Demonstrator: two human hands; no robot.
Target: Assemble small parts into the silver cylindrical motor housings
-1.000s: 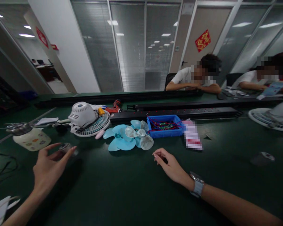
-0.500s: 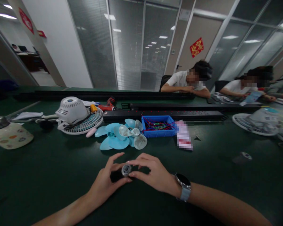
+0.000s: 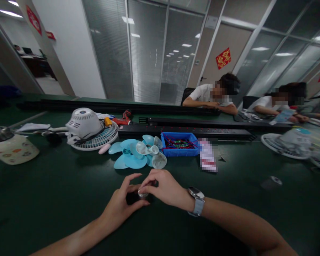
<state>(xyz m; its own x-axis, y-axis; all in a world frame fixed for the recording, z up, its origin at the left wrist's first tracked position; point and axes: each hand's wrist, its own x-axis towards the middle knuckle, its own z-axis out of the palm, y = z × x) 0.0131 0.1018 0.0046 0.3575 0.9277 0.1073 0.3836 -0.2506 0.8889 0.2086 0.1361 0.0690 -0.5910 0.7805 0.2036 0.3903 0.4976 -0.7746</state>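
Observation:
A small round metal cylinder (image 3: 143,195) is held just above or on the dark green table, in front of me; its lower part is hard to see. My left hand (image 3: 120,202) curls round it from the left, thumb below and fingers behind, with the index finger raised off it. From the right, my right hand (image 3: 166,188), with a watch (image 3: 196,199) on the wrist, pinches at the cylinder's top, thumb and fingertips together. Those fingertips cover most of the top face, so anything small between them is hidden.
Light blue fan blades (image 3: 133,154) lie beyond my hands, beside a blue bin (image 3: 180,153) of wired circuit boards. A white fan housing (image 3: 84,124) stands left, near a cream container (image 3: 14,151). Another metal cylinder (image 3: 272,182) lies right. Co-workers (image 3: 202,95) sit across the table.
My right hand has shifted left and turned over the cylinder, its fingertips now pinching at the top face that showed before. My left hand stays nearly in place.

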